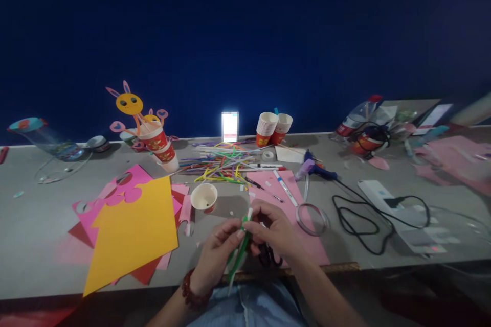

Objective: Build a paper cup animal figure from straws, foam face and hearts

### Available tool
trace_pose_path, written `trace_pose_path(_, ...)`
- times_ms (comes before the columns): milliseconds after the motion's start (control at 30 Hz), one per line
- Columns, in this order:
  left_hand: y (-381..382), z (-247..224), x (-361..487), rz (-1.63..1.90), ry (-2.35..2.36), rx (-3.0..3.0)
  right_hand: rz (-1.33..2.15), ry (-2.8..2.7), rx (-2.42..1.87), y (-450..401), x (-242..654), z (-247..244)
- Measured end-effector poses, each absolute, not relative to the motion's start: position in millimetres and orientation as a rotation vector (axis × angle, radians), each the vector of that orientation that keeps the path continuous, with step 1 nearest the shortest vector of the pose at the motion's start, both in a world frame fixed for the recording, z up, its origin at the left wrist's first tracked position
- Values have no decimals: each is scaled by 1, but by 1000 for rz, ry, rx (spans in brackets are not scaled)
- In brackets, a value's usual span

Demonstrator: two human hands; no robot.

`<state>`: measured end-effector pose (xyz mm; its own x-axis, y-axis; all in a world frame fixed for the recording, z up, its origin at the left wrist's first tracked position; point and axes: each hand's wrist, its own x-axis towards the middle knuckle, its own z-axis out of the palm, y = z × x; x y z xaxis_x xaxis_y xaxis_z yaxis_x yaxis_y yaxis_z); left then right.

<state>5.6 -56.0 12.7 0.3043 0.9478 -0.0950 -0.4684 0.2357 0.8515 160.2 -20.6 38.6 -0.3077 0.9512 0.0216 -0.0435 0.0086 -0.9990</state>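
Note:
Close to the table's front edge, my left hand [218, 250] pinches a green fuzzy strip, which looks like a pipe cleaner [239, 259]. My right hand [276, 230] grips the same bundle from the other side, fingertips meeting those of my left. A thin white strip [250, 212] sticks up between the fingers; whether it is joined to the green one I cannot tell. Black-handled scissors [270, 256] lie just under my right hand, partly hidden by it. Beyond my left hand stands a single paper cup [204, 198] with a small dark bit inside.
Pipe cleaners [220, 161] in several colours are heaped mid-table. Stacked paper cups [267, 130] stand behind. Coloured sheets [134, 235] and a decorated cup figure [153, 138] are left. On the right are a glue gun [322, 171], its black cable [358, 232] and a power strip [401, 217].

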Motion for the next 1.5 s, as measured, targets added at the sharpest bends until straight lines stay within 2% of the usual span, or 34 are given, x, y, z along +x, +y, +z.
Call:
trace_pose_path(67,-55,11,4,1096,780,934,1410,-1434,-1018,-20,160,40)
trace_pose_path(233,-54,15,3,1092,977,1140,1013,-1588,-1118,-20,156,44)
trace_pose_path(433,-51,18,5,1063,882,1013,1490,-1407,-1094,-17,153,39)
trace_pose_path(633,-46,13,6,1068,940,1108,988,-1609,-1234,-16,151,33)
trace_pose_path(833,-47,12,6,943,815,910,1246,-1403,-1149,-8,157,27)
trace_pose_path(967,-46,11,7,951,779,825,1329,-1501,-1155,-9,160,30)
trace_pose_path(1167,-44,14,9,940,814,896,990,-1733,-1268,-11,160,28)
trace_pose_path(1500,-51,9,7,849,743,758,1487,-1363,-1125,-4,164,18)
